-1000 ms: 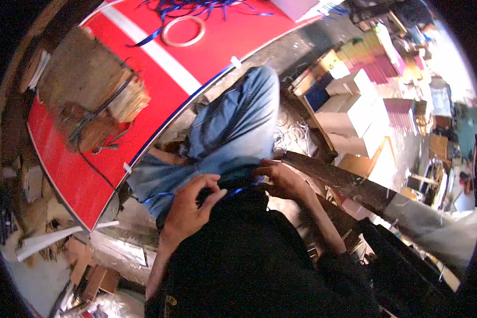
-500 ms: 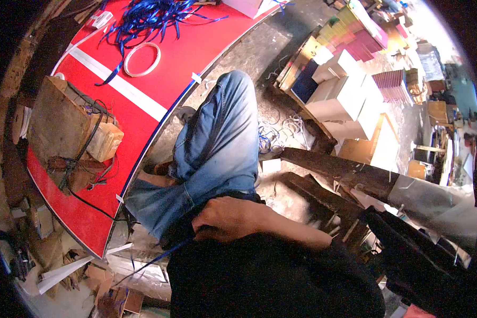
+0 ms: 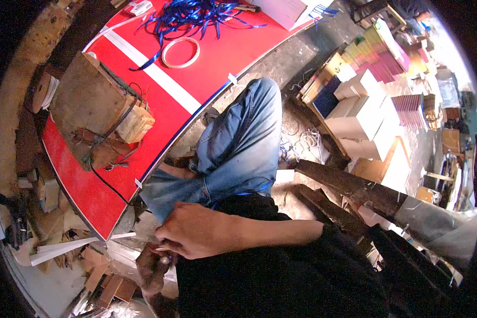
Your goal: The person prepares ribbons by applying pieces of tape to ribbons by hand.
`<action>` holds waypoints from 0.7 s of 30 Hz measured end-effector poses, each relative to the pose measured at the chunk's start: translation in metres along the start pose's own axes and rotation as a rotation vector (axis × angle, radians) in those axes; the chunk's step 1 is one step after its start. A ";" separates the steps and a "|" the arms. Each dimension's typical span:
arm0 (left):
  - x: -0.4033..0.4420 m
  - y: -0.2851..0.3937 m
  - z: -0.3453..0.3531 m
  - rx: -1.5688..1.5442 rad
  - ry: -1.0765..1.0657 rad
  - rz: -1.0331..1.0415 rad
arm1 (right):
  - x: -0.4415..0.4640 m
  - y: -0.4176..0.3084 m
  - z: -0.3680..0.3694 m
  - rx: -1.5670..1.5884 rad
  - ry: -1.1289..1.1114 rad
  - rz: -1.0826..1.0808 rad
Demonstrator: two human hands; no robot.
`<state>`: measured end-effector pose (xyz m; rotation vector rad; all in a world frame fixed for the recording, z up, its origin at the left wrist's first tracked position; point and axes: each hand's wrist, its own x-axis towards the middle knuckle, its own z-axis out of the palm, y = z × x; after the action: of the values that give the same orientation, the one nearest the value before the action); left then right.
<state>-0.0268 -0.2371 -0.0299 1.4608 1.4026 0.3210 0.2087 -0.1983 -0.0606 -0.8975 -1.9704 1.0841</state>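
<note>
My right hand (image 3: 191, 230) reaches across my lap from the right, its fingers curled and pressed together at the tips. Just below it is my left hand (image 3: 152, 269), closed and partly in shadow. The fingertips of both hands meet, and a small shiny round spot shows between them; what they hold is too small to make out. A strip of blue ribbon (image 3: 266, 186) crosses my lap by the jeans. On the red table (image 3: 79, 188) lie a tangled heap of blue ribbon (image 3: 188, 18) and a cream ring-shaped roll (image 3: 180, 53).
A wooden block with dark cords (image 3: 87, 106) rests on the table's near-left part. White stacks (image 3: 360, 116) and coloured paper stacks (image 3: 381, 53) stand on a pallet at the right. Wood beams (image 3: 350, 183) lie beside me; scraps (image 3: 98, 275) litter the lower left.
The view has shifted, so the table and stacks appear farther right. My right hand has moved left and down, and my left hand has come into view. The ribbon trailing lower left no longer shows.
</note>
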 end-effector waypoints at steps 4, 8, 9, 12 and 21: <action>-0.011 -0.032 -0.050 -0.057 0.187 -0.136 | -0.015 0.017 -0.031 0.167 -0.030 0.058; -0.043 -0.065 -0.121 -0.001 0.418 -0.267 | -0.021 0.019 -0.052 0.281 -0.169 0.130; -0.048 -0.062 -0.131 0.014 0.445 -0.279 | -0.020 0.017 -0.050 0.269 -0.124 0.139; -0.056 -0.055 -0.140 -0.024 0.470 -0.234 | -0.012 0.017 -0.027 0.175 -0.047 0.183; -0.001 -0.038 -0.009 -0.358 0.335 -0.073 | 0.017 -0.010 -0.023 0.123 -0.155 0.179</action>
<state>-0.0558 -0.2422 -0.0552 1.0912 1.5624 0.7570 0.2169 -0.1795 -0.0388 -0.9615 -1.9500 1.3988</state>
